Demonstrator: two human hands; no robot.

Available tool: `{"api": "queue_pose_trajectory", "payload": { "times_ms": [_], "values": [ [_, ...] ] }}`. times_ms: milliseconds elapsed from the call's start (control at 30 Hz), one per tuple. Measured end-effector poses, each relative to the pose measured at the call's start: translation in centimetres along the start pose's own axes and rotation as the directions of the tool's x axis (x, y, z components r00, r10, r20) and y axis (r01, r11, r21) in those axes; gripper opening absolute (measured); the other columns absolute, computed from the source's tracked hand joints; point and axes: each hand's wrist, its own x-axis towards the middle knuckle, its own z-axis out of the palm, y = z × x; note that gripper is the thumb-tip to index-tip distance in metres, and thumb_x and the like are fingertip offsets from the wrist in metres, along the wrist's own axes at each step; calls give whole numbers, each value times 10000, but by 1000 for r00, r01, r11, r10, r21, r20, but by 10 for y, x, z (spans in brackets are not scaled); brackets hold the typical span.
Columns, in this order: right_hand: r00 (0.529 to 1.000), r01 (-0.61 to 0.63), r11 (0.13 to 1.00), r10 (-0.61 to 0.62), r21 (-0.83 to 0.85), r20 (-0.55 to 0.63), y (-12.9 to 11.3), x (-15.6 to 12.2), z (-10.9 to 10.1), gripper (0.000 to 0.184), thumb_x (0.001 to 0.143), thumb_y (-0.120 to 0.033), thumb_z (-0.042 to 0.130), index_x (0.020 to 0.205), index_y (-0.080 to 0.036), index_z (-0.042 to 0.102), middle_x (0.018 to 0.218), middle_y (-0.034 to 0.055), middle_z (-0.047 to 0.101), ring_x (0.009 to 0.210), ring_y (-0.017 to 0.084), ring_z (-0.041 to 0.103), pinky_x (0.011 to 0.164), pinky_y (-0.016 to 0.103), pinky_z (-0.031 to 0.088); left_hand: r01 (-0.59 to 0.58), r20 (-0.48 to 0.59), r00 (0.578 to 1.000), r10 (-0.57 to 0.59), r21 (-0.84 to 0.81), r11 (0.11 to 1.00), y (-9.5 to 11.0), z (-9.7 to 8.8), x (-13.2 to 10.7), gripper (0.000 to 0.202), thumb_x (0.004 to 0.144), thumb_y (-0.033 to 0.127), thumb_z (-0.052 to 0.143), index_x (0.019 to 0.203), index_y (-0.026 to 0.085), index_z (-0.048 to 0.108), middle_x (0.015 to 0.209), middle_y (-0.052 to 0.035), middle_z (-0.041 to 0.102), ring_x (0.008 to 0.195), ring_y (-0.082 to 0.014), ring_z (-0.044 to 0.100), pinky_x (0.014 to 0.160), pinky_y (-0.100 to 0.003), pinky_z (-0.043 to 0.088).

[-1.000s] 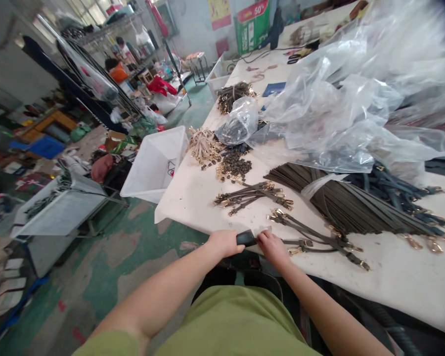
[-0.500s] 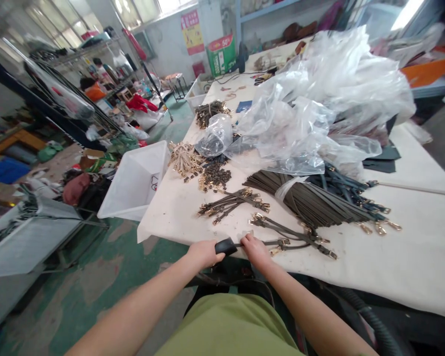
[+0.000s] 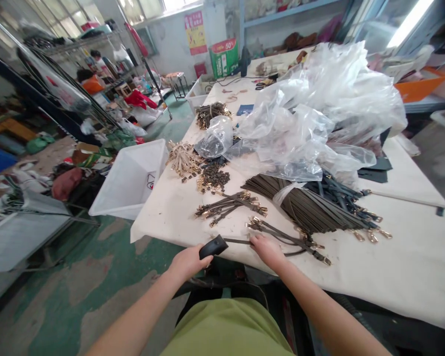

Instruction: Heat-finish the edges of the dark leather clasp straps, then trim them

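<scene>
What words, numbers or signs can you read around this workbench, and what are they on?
"50%" on the green and white carton at the back of the room.
Yellow and red wall poster: print too small to read.
White plastic bin: dark mark on its inner wall, too blurred to read.

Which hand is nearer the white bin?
Left. The left hand is below the white bin and slightly to its right; the right hand is much farther right, over the straps.
</scene>
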Motion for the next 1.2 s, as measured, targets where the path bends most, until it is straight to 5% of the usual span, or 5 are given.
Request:
{"api": "queue_pose_trajectory", "payload": {
  "times_ms": [200, 400, 600, 800, 1200],
  "values": [
    [981, -34, 992, 10, -121, -196, 53, -39, -38, 308, 851, -402, 362, 807, -216, 604, 721, 46, 586, 694, 164, 540, 603, 277, 317, -1, -17, 1000, 0, -30, 1000, -3, -1, -8, 464, 729, 564, 421, 1035, 251, 576, 957, -60, 654, 871, -242, 598, 670, -265, 413],
    [959, -154, 969, 100, -192, -264, 121, -94, 3, 277, 835, -385, 393, 862, -211, 608, 769, 55, 602, 710, 181, 538, 631, 292, 358, -67, -24, 998, 66, -37, 997, 0, -4, -15, 452, 725, 570, 431, 1051, 286, 562, 923, -48, 664, 838, -247, 607, 644, -275, 413],
    [956, -112, 977, 56, -183, -290, 95, -93, 22, 343, 803, -315, 467, 1115, -178, 503, 1103, 90, 547, 958, 225, 489, 802, 340, 363, -84, -2, 996, 84, -23, 996, 12, -9, -15, 468, 726, 563, 441, 1085, 283, 548, 950, -47, 660, 862, -239, 604, 664, -265, 415],
    [973, -99, 984, 64, -150, -222, 75, -81, 26, 174, 801, -192, 437, 911, -218, 569, 990, 63, 572, 895, 198, 495, 783, 324, 355, -102, 6, 995, 102, -6, 995, 19, -9, -18, 466, 729, 559, 439, 1086, 282, 553, 955, -42, 659, 869, -233, 599, 674, -256, 406],
    [949, -223, 951, 162, -213, -270, 84, -58, 39, 297, 786, -162, 425, 1068, -181, 514, 990, 92, 578, 825, 194, 539, 704, 311, 398, -60, -33, 998, 58, -54, 997, 8, -7, -23, 481, 729, 562, 436, 1115, 288, 523, 968, -44, 657, 876, -242, 603, 670, -267, 412]
  ]
}}
